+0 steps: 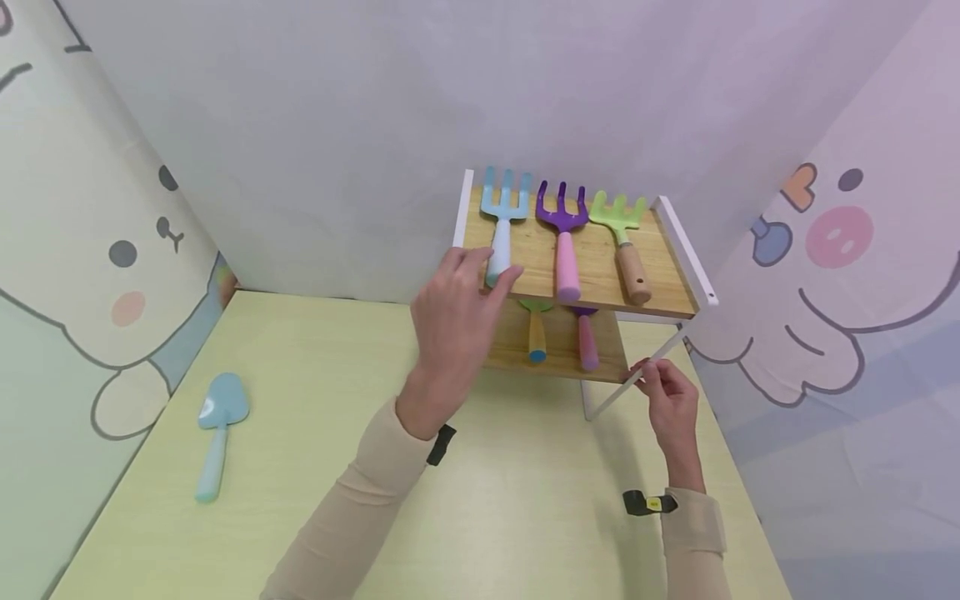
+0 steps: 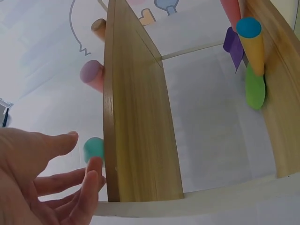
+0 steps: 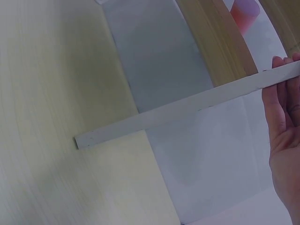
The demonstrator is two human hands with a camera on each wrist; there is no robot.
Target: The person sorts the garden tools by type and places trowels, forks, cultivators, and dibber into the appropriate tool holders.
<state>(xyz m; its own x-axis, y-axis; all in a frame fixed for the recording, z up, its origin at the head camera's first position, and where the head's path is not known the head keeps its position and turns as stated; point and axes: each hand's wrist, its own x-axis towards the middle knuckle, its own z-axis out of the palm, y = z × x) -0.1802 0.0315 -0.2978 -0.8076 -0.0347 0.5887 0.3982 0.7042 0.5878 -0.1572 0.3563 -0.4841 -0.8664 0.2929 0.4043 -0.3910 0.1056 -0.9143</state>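
My left hand is at the handle end of a light blue hand fork on the upper shelf of a rack. In the left wrist view its thumb stands apart from the fork's rounded end, and the fingertips are close beside it; contact is unclear. To the right lie a purple hand fork with a pink handle and a green one with a wooden handle. My right hand holds the rack's white front leg between thumb and fingers, near the lower shelf.
On the lower shelf lie two tools, one with a yellow handle and one with a pink handle; their heads are partly hidden. A light blue hand trowel lies at the left of the table. Cartoon-printed curtains hang around the table.
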